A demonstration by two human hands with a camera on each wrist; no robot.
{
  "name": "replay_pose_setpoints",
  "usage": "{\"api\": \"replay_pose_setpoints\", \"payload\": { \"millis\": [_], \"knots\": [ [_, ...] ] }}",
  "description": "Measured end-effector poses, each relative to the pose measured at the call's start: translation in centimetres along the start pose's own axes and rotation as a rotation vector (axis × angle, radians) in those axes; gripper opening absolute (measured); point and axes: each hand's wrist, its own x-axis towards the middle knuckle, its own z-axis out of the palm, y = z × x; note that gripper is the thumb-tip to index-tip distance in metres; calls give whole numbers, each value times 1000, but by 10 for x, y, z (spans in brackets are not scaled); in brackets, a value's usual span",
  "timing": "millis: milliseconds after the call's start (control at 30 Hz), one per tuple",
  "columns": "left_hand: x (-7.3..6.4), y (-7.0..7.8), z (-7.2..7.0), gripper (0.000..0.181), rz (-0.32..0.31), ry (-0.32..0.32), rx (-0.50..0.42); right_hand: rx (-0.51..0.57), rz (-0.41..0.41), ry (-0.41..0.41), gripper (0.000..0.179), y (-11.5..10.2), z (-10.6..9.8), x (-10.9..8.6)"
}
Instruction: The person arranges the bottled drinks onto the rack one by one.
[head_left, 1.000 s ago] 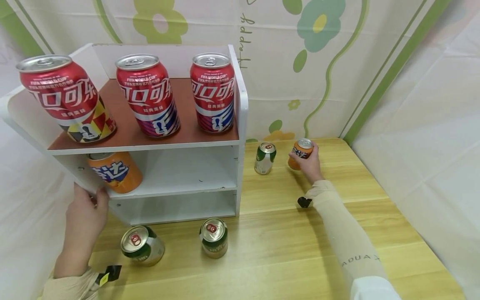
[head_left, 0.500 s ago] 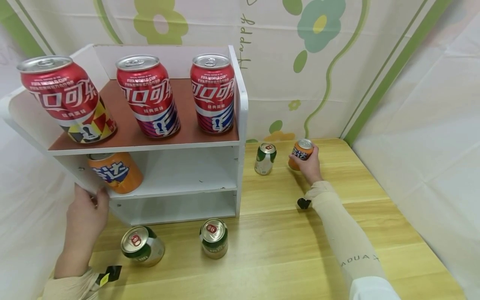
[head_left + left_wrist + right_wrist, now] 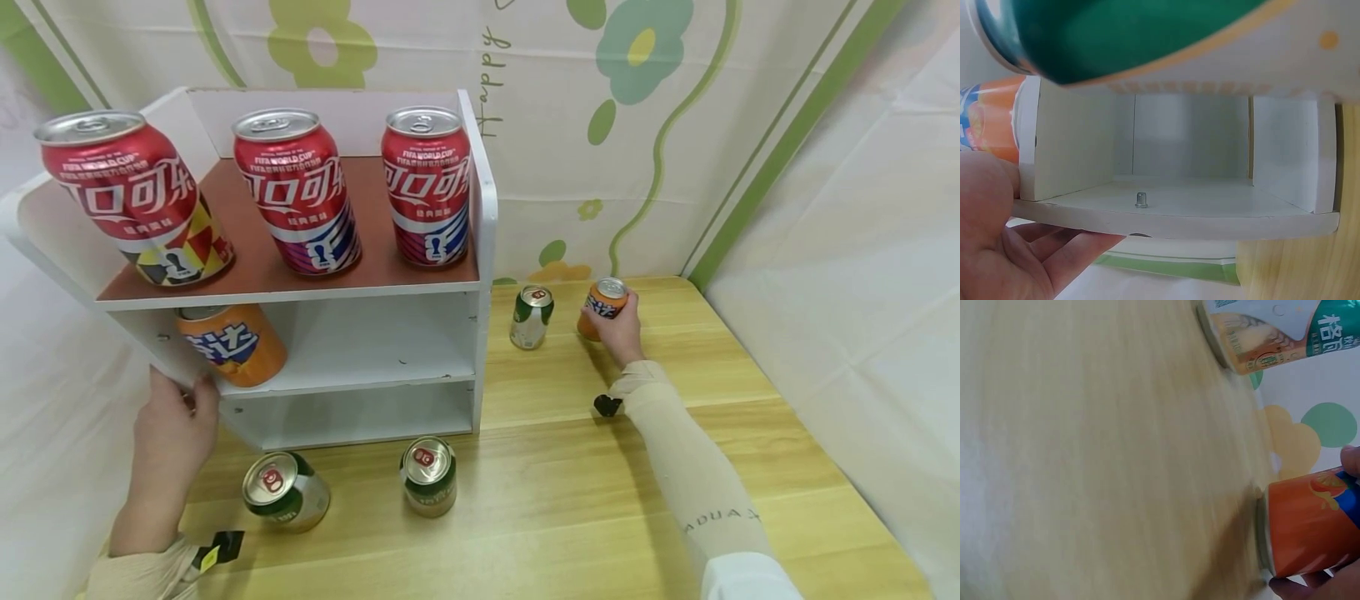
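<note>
My left hand [image 3: 168, 433] grips the left side panel of a small white shelf unit [image 3: 483, 242]. In the left wrist view the fingers pass behind that panel, and its bottom compartment shows bare white walls. At the back right of the table, my right hand [image 3: 624, 332] holds an upright orange soda can [image 3: 602, 300], thumb on one side and fingers round the other. The right wrist view shows the can's base close to the tabletop. Beside it stands a green-and-white can [image 3: 529, 321]. Another orange soda can [image 3: 251, 354] sits at the left of the middle shelf.
Three red cola cans, including a middle one [image 3: 296, 196], stand on the brown top shelf. Before the unit, two green-topped cans, left [image 3: 288, 492] and right [image 3: 428, 477], stand on the wooden table [image 3: 555, 500]. A flower-printed cloth [image 3: 555, 158] hangs behind.
</note>
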Motion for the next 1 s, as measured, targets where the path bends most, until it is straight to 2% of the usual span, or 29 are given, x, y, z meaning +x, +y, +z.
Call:
{"api": "replay_pose_setpoints", "payload": {
  "millis": [233,500,1000],
  "knots": [
    [0,2,-1,46,4,-1,-5,1,-1,-40,87,-2,-4,-1],
    [-1,1,1,46,0,7,7,-43,-55,-118,84,-2,-12,-6],
    [-1,1,-1,46,18,14,8,-43,-95,-202,86,-10,-23,-28]
  ]
}}
